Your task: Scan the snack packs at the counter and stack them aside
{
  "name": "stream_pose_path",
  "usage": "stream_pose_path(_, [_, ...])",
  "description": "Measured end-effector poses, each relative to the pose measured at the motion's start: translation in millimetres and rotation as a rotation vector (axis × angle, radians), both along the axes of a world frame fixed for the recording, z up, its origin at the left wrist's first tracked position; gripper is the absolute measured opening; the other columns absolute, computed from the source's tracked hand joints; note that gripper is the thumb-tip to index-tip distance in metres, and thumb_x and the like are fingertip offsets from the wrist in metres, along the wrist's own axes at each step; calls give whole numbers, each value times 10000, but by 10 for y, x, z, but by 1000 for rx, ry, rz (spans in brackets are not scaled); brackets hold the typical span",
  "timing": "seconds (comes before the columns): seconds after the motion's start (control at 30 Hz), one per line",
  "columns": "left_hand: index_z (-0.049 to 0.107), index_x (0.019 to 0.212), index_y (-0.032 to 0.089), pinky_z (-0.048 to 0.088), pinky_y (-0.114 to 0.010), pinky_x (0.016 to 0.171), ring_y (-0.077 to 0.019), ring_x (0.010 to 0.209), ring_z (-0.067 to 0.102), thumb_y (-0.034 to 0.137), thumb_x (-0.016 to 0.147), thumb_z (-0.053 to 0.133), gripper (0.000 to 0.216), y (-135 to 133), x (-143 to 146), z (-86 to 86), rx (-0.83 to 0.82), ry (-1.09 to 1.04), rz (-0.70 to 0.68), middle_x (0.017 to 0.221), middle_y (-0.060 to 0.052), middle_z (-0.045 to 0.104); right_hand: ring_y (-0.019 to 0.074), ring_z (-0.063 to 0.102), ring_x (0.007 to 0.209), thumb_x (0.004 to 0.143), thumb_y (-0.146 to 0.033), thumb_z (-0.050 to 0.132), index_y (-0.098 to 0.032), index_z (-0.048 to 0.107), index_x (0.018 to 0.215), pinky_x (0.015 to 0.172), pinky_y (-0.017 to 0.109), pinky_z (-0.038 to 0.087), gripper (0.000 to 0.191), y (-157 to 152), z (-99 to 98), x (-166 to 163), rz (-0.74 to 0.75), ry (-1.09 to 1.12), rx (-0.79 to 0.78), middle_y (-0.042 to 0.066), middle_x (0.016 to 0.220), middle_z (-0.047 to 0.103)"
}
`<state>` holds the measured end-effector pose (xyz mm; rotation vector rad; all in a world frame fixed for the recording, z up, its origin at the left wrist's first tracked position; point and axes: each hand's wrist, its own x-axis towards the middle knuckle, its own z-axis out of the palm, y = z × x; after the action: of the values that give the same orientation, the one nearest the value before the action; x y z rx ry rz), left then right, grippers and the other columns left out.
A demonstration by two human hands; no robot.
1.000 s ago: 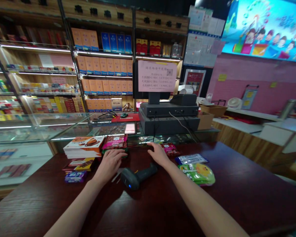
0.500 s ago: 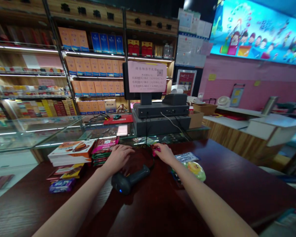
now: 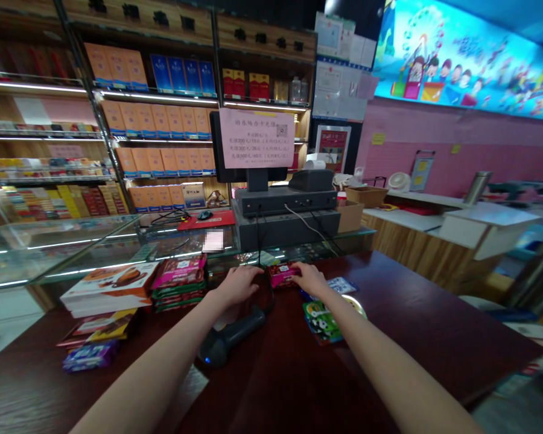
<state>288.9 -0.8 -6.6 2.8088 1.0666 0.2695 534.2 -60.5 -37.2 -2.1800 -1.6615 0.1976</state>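
My right hand (image 3: 311, 279) is closed on a small red snack packet (image 3: 282, 275) at the far edge of the dark wooden counter (image 3: 416, 313). My left hand (image 3: 239, 283) reaches toward the same packet from the left, fingers bent, its fingertips close to the packet's left edge; whether they touch it I cannot tell. A black barcode scanner (image 3: 228, 337) lies on the counter just under my left wrist. A green snack bag (image 3: 321, 320) lies under my right forearm.
A stack of pink and green packets (image 3: 180, 282) and flat orange boxes (image 3: 108, 288) sit at the left. A cash register with a screen (image 3: 284, 208) stands on the glass case beyond. Shelves of boxed goods (image 3: 163, 129) fill the back wall.
Both hands moved forward and together. The right hand took hold of the red packet and shifted it left; the left hand left the pink stack and came toward it.
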Motion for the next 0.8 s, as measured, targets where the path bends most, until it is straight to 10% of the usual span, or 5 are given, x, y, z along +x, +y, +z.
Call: stream_pose_path(0.8, [464, 1437, 246, 396, -550, 1061, -381, 1314, 518, 462, 823, 613, 668, 128, 658, -296, -253, 33, 156, 1407, -157, 589, 270, 663, 1118, 818, -396, 702, -275, 683, 1239, 932, 348, 473, 439, 93, -137, 270, 19, 209, -39, 69, 1205, 723])
